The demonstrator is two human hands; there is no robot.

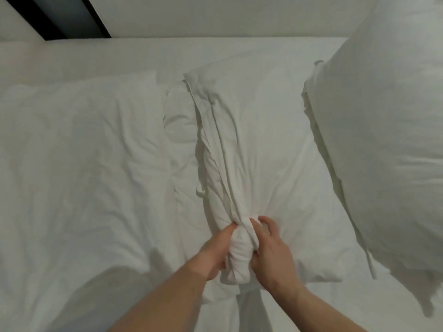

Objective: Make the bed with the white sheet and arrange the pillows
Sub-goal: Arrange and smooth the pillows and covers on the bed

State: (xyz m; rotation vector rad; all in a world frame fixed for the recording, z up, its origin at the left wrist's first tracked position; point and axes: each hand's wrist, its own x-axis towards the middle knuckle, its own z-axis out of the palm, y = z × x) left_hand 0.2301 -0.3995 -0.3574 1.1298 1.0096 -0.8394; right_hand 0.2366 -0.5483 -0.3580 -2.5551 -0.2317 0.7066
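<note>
A white pillow (268, 144) lies in the middle of the bed, its loose case end bunched into a twisted wad (239, 255) at the near edge. My left hand (213, 255) grips the wad from the left. My right hand (273, 252) grips it from the right, fingers curled over the top. A second white pillow (79, 149) lies flat at the left. A third white pillow (388, 130) stands tilted at the right. The white sheet (119, 56) covers the mattress under them.
A pale wall or headboard (239, 15) runs along the far edge of the bed. A dark strip (69, 15) crosses the top left corner. Bare sheet shows at the near right (359, 307) and beyond the pillows.
</note>
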